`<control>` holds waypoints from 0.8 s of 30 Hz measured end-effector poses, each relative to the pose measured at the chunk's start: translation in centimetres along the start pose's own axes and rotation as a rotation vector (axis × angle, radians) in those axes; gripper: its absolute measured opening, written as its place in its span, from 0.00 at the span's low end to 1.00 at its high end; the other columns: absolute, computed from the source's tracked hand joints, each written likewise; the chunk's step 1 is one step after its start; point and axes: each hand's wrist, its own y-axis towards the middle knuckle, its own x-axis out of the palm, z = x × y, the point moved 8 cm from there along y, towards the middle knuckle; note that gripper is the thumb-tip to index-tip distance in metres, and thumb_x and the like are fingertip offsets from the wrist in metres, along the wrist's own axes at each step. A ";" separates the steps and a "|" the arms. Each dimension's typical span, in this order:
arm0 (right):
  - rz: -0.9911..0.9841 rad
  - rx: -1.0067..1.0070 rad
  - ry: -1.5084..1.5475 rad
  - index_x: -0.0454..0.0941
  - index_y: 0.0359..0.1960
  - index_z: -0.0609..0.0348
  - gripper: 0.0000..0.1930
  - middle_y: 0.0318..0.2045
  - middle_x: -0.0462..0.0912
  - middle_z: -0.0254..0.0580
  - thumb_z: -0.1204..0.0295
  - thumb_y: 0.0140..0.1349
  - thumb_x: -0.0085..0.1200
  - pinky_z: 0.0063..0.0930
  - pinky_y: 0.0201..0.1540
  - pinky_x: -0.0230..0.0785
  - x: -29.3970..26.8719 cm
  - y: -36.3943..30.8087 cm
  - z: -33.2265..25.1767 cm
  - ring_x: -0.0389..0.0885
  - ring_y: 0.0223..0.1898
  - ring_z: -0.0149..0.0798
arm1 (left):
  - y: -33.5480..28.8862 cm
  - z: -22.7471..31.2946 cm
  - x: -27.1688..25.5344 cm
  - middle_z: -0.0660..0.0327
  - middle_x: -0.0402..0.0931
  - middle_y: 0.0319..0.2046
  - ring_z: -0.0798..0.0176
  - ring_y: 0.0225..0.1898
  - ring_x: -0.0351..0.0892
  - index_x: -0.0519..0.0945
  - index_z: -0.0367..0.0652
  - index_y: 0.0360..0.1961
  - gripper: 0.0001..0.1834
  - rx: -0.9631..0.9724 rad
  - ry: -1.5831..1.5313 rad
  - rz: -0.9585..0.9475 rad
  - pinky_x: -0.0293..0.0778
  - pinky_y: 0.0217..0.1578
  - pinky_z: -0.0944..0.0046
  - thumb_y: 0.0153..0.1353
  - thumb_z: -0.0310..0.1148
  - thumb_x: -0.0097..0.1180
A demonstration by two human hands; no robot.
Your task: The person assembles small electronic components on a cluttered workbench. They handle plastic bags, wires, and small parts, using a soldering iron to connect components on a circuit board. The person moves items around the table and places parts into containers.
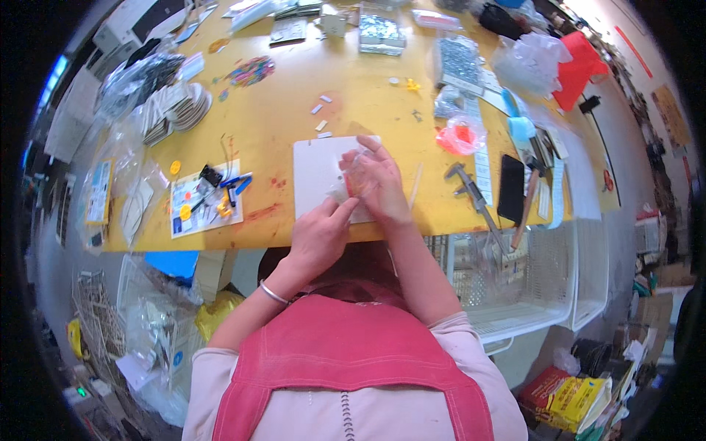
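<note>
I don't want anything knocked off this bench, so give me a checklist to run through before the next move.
1. White board flat on the table: ok; the white board lies on the yellow tabletop.
2. Hands over the board: ok; left hand and right hand are close together there.
3. Grip on the translucent plastic: cannot tell; fingers hide much of it.
4. Caliper fully on the table: not ok; one end juts past the near edge.
5. Black phone on the table: ok.

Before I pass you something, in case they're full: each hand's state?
Left hand: closed, pinching clear plastic.
Right hand: partly curled, holding clear plastic too.
</note>
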 end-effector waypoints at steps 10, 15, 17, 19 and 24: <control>0.009 0.020 0.002 0.67 0.69 0.65 0.26 0.48 0.84 0.48 0.75 0.71 0.55 0.39 0.59 0.77 0.4 0.1 -0.2 0.84 0.51 0.44 | -0.6 -0.2 -0.2 0.57 0.76 0.35 0.49 0.34 0.81 0.80 0.50 0.60 0.25 0.026 -0.023 0.061 0.78 0.34 0.50 0.60 0.26 0.63; 0.020 0.022 -0.036 0.67 0.69 0.65 0.26 0.48 0.85 0.49 0.74 0.71 0.55 0.39 0.58 0.78 0.3 0.1 -0.2 0.84 0.51 0.44 | -0.7 -0.2 -0.1 0.58 0.75 0.33 0.51 0.33 0.80 0.80 0.52 0.63 0.29 0.029 -0.023 0.074 0.77 0.33 0.51 0.58 0.27 0.65; 0.029 0.029 -0.057 0.67 0.69 0.65 0.25 0.48 0.85 0.49 0.74 0.71 0.55 0.39 0.57 0.78 0.2 0.1 -0.2 0.84 0.51 0.44 | -0.7 -0.3 0.0 0.58 0.75 0.33 0.51 0.33 0.80 0.81 0.52 0.63 0.29 0.033 -0.028 0.078 0.76 0.32 0.50 0.58 0.27 0.65; 0.031 0.032 -0.063 0.67 0.68 0.65 0.24 0.49 0.85 0.50 0.74 0.73 0.53 0.40 0.58 0.79 0.2 0.1 -0.2 0.85 0.52 0.46 | -0.8 -0.4 0.0 0.58 0.75 0.33 0.51 0.33 0.80 0.81 0.51 0.62 0.28 0.049 -0.042 0.092 0.76 0.32 0.50 0.58 0.27 0.66; 0.041 0.025 -0.042 0.67 0.68 0.64 0.24 0.49 0.85 0.51 0.73 0.73 0.53 0.39 0.56 0.79 0.4 -0.1 -0.3 0.85 0.52 0.46 | -1.5 -0.3 -0.8 0.59 0.74 0.30 0.53 0.31 0.79 0.84 0.47 0.54 0.20 0.099 -0.112 0.187 0.74 0.30 0.52 0.59 0.24 0.61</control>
